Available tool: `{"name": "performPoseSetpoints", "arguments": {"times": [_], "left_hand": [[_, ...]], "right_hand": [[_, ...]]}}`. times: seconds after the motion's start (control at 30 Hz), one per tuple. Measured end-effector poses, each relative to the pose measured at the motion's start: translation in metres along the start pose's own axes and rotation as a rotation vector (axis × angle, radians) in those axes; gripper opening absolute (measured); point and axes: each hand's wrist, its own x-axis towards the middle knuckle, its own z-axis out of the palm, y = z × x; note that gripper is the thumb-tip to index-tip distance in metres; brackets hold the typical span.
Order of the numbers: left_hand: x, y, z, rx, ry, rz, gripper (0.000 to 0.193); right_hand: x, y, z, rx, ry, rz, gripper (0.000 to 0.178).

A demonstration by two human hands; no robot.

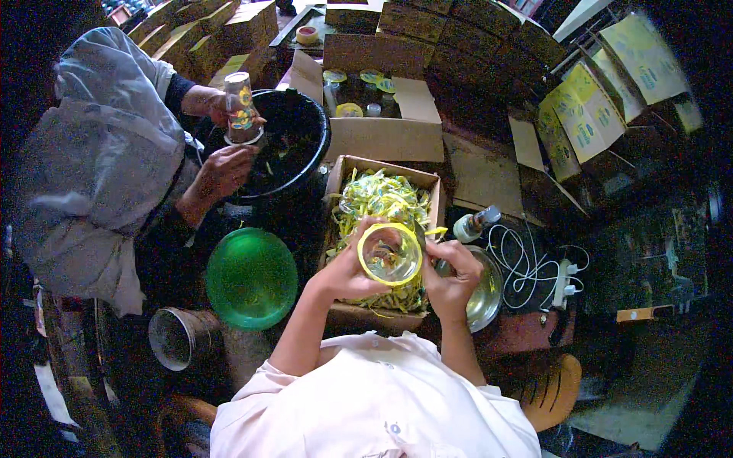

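Note:
My left hand (pixel 347 267) is wrapped round the side of a clear round container with a yellow rim (pixel 390 282), held over the carton of shreds. At the container's right side, the thumb and fingers of my right hand (pixel 452 271) are pinched together close to the rim. A thin dark edge shows beside those fingers, but I cannot make out what it is. A short yellow strip (pixel 437 231) sticks out just above them. Below both hands stands an open cardboard carton (pixel 336 177) filled with yellow-green and clear plastic shreds (pixel 385 191).
At the left, a co-worker (pixel 99 168) holds a patterned cup (pixel 241 114) over a black tub (pixel 324 141). A green basin (pixel 252 278) and a bucket (pixel 172 340) stand nearer. To the right are a bottle (pixel 467 227), a metal bowl (pixel 485 294) and a white cable (pixel 519 263). Cartons (pixel 385 137) stand behind.

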Motion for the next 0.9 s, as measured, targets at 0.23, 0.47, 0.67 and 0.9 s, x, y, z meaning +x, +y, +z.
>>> {"name": "performPoseSetpoints", "arguments": {"times": [0.23,0.47,0.67,0.9], "left_hand": [[0.002,0.004,0.008,-0.036,0.073,0.065,0.077],[-0.004,0.01,0.014,-0.245,0.081,-0.131,0.078],[0.001,0.008,0.011,-0.231,0.141,-0.109,0.063],[0.002,0.008,0.025,-0.379,0.32,-0.061,0.062]], "right_hand": [[-0.008,-0.001,0.003,0.028,0.067,0.07,0.017],[-0.017,-0.006,0.004,0.059,0.066,0.087,0.015],[-0.02,-0.005,0.005,0.036,0.148,0.137,0.014],[-0.017,-0.01,0.009,0.006,0.138,0.105,0.012]]}}
